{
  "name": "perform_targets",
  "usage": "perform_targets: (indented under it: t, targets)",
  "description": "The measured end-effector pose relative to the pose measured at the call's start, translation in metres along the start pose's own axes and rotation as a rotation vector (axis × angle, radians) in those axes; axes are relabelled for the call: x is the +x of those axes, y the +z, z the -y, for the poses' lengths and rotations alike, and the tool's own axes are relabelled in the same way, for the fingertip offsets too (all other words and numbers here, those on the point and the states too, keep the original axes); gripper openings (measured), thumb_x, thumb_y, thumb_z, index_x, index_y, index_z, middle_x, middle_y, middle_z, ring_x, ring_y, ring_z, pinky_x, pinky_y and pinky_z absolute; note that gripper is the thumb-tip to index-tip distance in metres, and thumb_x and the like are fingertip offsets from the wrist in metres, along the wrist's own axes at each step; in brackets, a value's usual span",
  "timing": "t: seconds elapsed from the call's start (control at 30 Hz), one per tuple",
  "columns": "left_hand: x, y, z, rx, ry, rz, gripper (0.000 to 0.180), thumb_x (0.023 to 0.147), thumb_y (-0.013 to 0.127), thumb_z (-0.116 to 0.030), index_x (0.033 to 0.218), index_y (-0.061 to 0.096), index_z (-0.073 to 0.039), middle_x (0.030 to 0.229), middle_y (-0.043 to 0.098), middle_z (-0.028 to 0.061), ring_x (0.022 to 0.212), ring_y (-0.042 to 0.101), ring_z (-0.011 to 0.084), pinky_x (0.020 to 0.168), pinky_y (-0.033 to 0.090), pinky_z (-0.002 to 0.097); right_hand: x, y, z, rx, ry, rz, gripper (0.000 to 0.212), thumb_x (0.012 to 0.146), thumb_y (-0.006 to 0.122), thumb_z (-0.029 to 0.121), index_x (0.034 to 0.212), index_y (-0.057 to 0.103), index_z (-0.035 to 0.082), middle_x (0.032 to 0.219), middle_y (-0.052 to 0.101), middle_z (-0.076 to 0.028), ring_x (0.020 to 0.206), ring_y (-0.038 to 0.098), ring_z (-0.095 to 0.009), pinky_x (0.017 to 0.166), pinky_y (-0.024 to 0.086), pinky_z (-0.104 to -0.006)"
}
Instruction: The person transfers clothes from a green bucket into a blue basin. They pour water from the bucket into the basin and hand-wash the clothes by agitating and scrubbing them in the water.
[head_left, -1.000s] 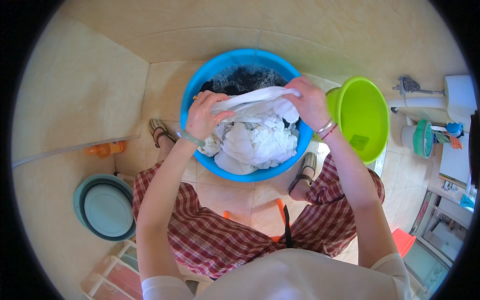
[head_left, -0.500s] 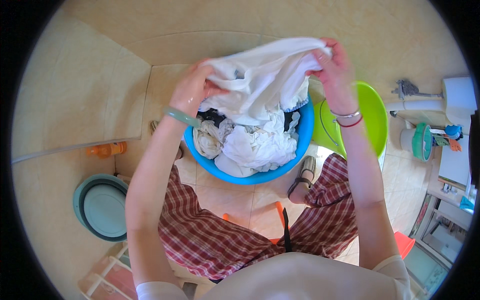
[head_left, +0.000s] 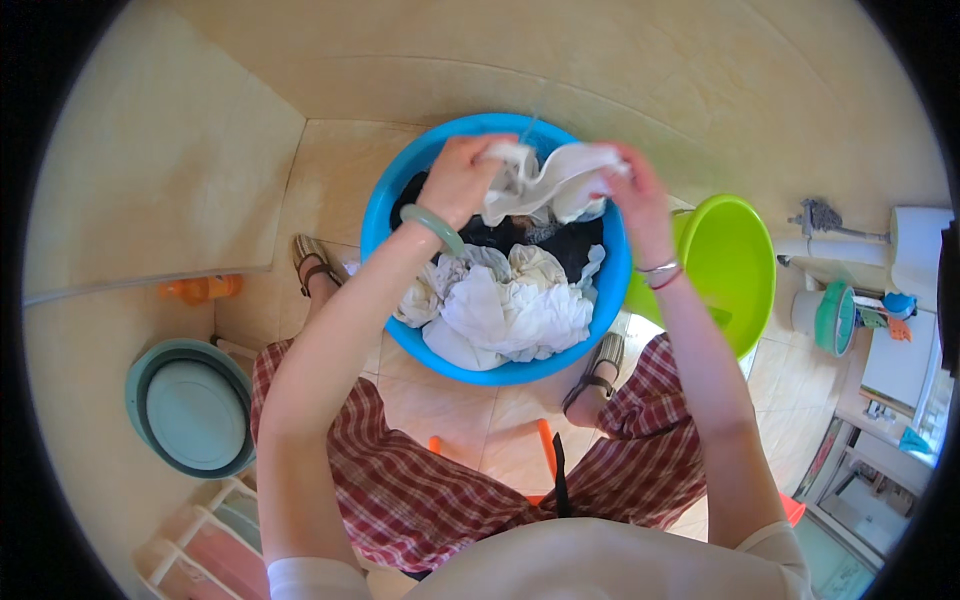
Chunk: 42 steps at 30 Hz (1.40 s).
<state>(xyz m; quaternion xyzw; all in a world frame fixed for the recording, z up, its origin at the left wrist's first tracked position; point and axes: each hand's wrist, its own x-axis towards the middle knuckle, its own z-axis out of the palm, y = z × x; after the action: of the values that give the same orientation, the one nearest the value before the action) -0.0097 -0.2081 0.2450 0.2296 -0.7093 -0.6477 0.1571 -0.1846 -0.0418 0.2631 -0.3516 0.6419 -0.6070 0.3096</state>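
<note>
A white garment (head_left: 560,182) hangs gathered between my two hands over the far half of a round blue tub (head_left: 372,225). My left hand (head_left: 462,182), with a green bangle on the wrist, is closed on one end of it. My right hand (head_left: 638,198) grips the other end and is slightly blurred. Below them in the tub, a heap of crumpled white clothes (head_left: 505,312) lies on the near side. Dark clothes (head_left: 575,245) show behind the heap, partly hidden by the white garment and my hands.
A lime-green bucket (head_left: 738,250) stands right of the tub. Grey-green basins (head_left: 195,412) and an orange bottle (head_left: 203,289) are at the left. My legs straddle the tub's near side, with an orange stool frame (head_left: 545,445) between them. Tiled walls close in behind and left.
The white garment was spread wide and raised; now it is gathered into a narrower bunch between my hands. My right hand has come down and nearer, and more dark clothes show in the tub.
</note>
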Motion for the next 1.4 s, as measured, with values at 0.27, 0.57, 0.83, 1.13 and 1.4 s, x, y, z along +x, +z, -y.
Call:
perform_targets:
  t: [0.27,0.57,0.83,1.13,1.4]
  targets:
    - [-0.001,0.036,0.107,1.089,-0.071,0.111,0.053,0.083,0.060,-0.036,0.134,0.046,-0.040,0.156,-0.001,0.0058,0.142,-0.007,0.0360,0.100,0.011,0.0731,0.004,0.026,-0.134,-1.246,-0.254,0.266,0.062,0.076,0.068,0.042,0.134,0.046,0.033,0.151,0.024,-0.007,0.137,0.021,-0.037,0.101,0.025,-0.0600]
    - [0.031,0.038,0.201,1.075,-0.090,0.231,0.053,0.087,0.055,-0.038,0.138,0.042,-0.028,0.155,0.012,0.0053,0.141,0.010,0.0364,0.105,0.018,0.0647,0.015,0.045,-0.225,-1.406,-0.115,0.430,0.065,0.083,0.061,0.043,0.140,0.037,0.026,0.150,0.025,-0.007,0.136,0.024,-0.035,0.102,0.027,-0.0579]
    - [0.054,0.037,0.218,0.988,-0.192,0.289,0.047,0.088,0.054,-0.034,0.133,0.046,-0.025,0.147,0.029,0.0106,0.133,0.026,0.0414,0.107,0.022,0.0587,0.035,0.050,-0.239,-1.503,0.062,0.550,0.059,0.085,0.057,0.041,0.137,0.041,0.018,0.139,0.039,-0.010,0.130,0.031,-0.033,0.101,0.033,-0.0504]
    - [0.099,0.034,0.219,0.584,-0.492,0.100,0.040,0.090,0.045,-0.029,0.120,0.057,-0.005,0.133,0.047,0.0197,0.118,0.047,0.0396,0.102,0.035,0.0473,0.061,0.039,-0.278,-1.384,0.116,0.502,0.048,0.084,0.055,0.032,0.127,0.051,0.011,0.122,0.056,-0.017,0.108,0.056,-0.034,0.099,0.037,-0.0474]
    - [0.111,0.026,0.217,0.998,-0.186,0.353,0.034,0.086,0.050,-0.014,0.119,0.058,-0.008,0.130,0.050,0.0183,0.118,0.048,0.0380,0.097,0.042,0.0464,0.090,0.050,-0.276,-1.325,0.277,0.618,0.043,0.083,0.059,0.029,0.119,0.055,0.006,0.118,0.057,-0.021,0.107,0.056,-0.035,0.094,0.042,-0.0453]
